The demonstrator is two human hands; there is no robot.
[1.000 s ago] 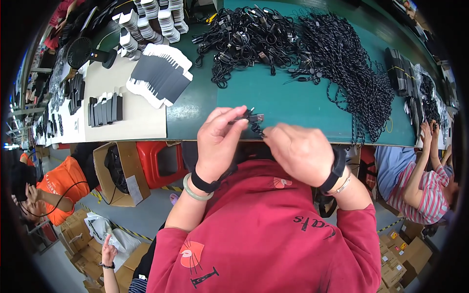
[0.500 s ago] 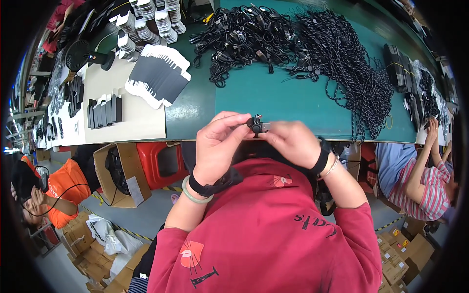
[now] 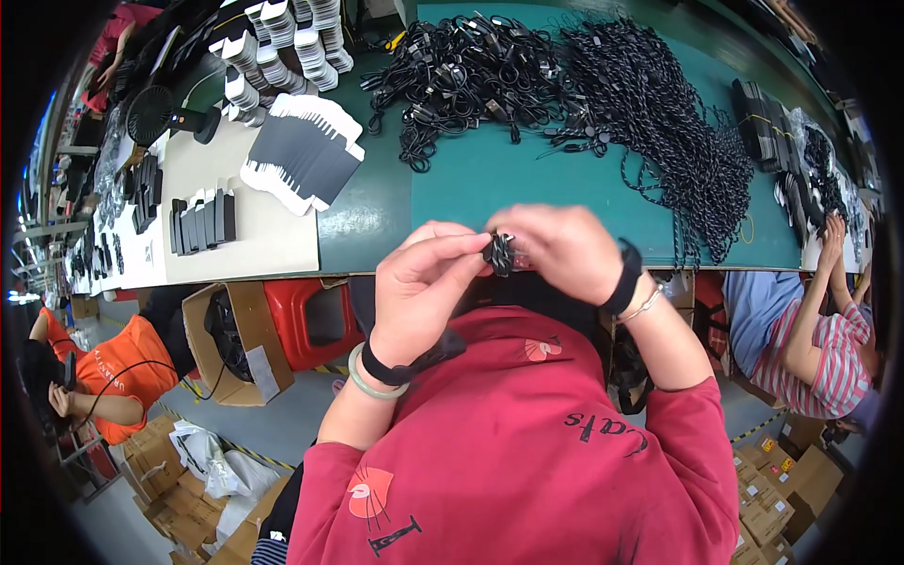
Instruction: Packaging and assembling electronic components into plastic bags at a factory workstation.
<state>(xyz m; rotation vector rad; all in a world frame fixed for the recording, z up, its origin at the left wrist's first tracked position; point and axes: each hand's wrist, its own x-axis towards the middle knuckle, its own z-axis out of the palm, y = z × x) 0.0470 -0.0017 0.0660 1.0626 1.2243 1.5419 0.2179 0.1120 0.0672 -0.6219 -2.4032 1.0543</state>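
Note:
My left hand [image 3: 426, 282] is closed, its thumb and forefinger pinching a small coiled bundle of black cord [image 3: 500, 254] just in front of the table's near edge. Pale flecks show along its loops. From the other side, my right hand [image 3: 565, 250] has its bent fingers against the bundle. Motion smears its upper fingers, and the exact grip of its fingertips is partly hidden. On the table beyond lie a heap of black cables [image 3: 471, 75] with metal plugs and, beside it, a large pile of black-and-white speckled cords [image 3: 659, 132].
Fanned dark card sleeves [image 3: 306, 151], upright black boxes [image 3: 202, 222] and a small black fan [image 3: 155, 115] occupy the left side. Banded black packs [image 3: 765, 127] lie far right. A red stool [image 3: 306, 320] and open carton [image 3: 235, 339] stand below. Co-workers sit on both sides.
My right hand has shifted up and closer to the left, its fingers now arching over the bundle. The bundle has turned and shows its coiled loops. My left hand keeps its pinch.

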